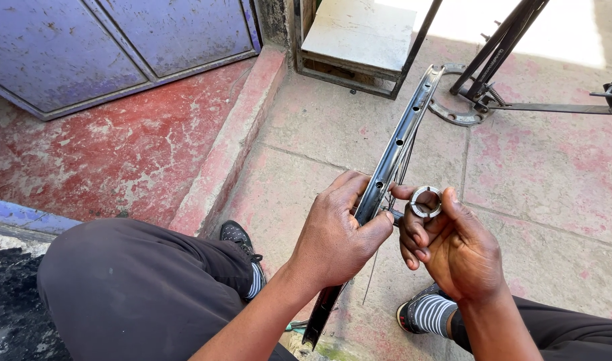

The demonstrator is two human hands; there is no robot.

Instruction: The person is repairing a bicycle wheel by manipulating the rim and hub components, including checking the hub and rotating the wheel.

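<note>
— Outside on worn pink concrete floor [540, 174], beside blue metal door [119, 47]. Where is bicycle rim [393, 150]?

— Held edge-on between the knees. Left hand [336, 234] wrapped around it, fingers closed on the metal. Right hand [453, 244] pinching round spoke wrench [426, 201] against a spoke.

— How to handle?

— Probably stiff, light, thin-edged; best gripped across the flat band, away from spoke holes.

Your left hand [336, 234] hides the dark metal wheel rim [393, 157] beneath its fingers; whatever your right hand's [453, 251] fingertips pinch is too small to tell.
</note>
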